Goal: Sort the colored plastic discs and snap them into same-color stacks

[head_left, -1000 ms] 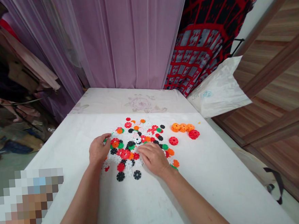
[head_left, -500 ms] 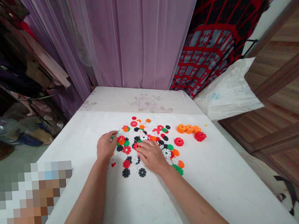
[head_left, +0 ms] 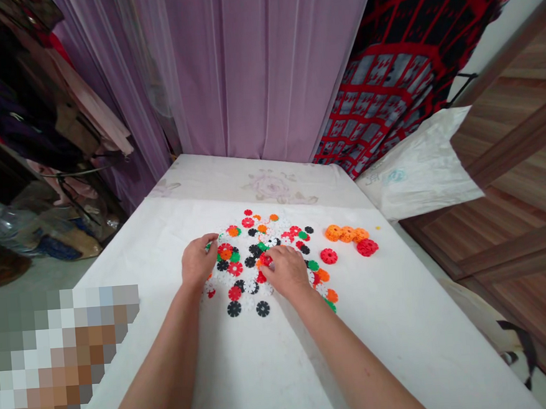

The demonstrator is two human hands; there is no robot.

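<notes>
lying at the right fingers (head_left: pixel 279 254) is a red disc (head_left: pixel 264 259).

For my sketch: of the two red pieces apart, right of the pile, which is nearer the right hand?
The left red piece, between the right hand and the other red piece, which sits by the orange row.

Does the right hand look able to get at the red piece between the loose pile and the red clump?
Probably yes: the right hand is close, with only low edge pieces of the loose pile between it and the red piece, though it's at a red disc.
</notes>
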